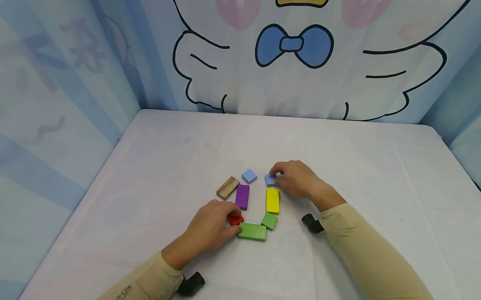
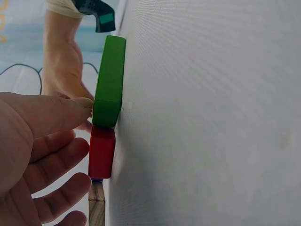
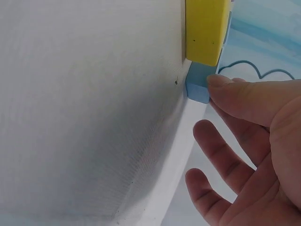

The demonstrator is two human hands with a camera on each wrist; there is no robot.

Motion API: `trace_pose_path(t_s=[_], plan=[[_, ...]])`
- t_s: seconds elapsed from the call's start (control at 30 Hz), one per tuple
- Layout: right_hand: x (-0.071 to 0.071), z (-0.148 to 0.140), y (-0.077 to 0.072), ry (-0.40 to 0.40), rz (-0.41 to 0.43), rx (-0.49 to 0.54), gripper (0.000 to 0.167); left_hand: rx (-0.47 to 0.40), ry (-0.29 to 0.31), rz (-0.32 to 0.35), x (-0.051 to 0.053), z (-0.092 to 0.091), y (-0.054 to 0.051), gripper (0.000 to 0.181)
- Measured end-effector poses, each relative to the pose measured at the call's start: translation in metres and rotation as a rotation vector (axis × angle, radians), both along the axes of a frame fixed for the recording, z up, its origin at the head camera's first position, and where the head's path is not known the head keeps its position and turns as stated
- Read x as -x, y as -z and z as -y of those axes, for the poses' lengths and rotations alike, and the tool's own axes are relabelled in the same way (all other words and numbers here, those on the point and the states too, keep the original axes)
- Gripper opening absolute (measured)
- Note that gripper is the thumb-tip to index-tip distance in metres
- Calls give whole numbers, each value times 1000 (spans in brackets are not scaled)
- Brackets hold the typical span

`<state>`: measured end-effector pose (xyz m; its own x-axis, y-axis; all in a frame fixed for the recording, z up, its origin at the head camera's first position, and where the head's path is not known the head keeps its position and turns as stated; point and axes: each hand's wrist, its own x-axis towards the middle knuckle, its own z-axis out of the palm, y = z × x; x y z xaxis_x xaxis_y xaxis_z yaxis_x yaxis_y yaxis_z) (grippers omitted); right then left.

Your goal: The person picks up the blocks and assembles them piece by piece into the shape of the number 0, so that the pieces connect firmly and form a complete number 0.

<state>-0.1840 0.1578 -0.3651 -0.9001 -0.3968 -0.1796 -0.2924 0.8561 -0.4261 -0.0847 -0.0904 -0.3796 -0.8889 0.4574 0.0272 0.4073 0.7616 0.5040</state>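
Colored blocks lie flat on the table in a loose ring. My left hand (image 1: 214, 223) is at its near left, with the thumb tip touching the long green block (image 1: 252, 232) and the fingers over the red block (image 1: 236, 220). In the left wrist view, those fingers are loosely bent beside the red block (image 2: 101, 153). At the far right of the ring, my right hand (image 1: 298, 179) pinches a small blue block (image 1: 270, 180) between thumb and index finger. The yellow block (image 3: 205, 30) lies just nearer than that blue block, as the right wrist view also shows.
A second blue block (image 1: 249, 176) lies left of the pinched one. The purple block (image 1: 242, 197) and a wooden block (image 1: 228, 187) are on the ring's left side. A small green block (image 1: 269, 220) sits below the yellow one. Curtains border the white table (image 1: 164, 153).
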Motion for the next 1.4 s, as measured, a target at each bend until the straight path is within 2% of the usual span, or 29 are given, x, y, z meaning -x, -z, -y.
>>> trace_pose_path(t_s=[0.2,0.43,1.4], plan=[[-1,-2,0,-19,-5,-2,27,8,-6,18,0,0,0,23],[-1,-2,2,-38,-14,-8,26,3,-4,-4,-1,1,1,23],[-5,-2,-1,-30,-2,16,28,0,1,10,-1,1,0,22]])
